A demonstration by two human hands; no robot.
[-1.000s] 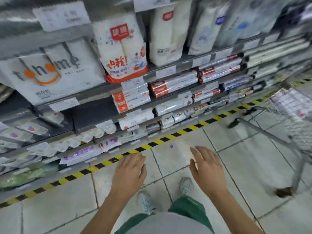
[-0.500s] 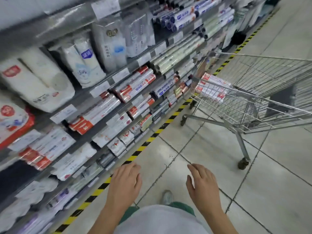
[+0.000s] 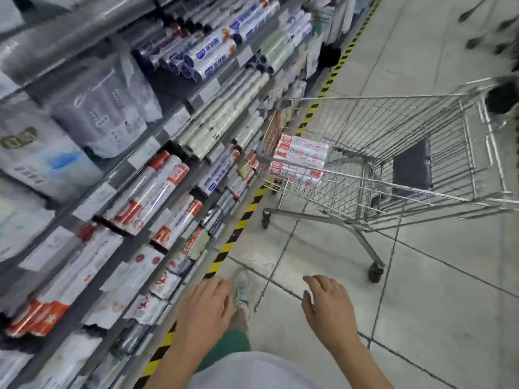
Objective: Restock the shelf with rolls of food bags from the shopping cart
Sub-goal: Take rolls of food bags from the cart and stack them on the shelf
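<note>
Now both hands are out front, low over the tiled floor (image 3: 421, 304) — left hand (image 3: 206, 307) palm down with fingers loosely spread, empty, right hand (image 3: 328, 306) the same, fingers slightly curled, nothing in it. Ahead on the right stands the shopping cart (image 3: 393, 153), and the rolls of food bags (image 3: 302, 158) lie stacked at its front end, just beside the shelf (image 3: 157, 175). Shelf stock on the left is smeared with blur — labels unreadable. One shoe (image 3: 242, 290) shows between the hands; the cart's handle end is cut off at the frame edge.
</note>
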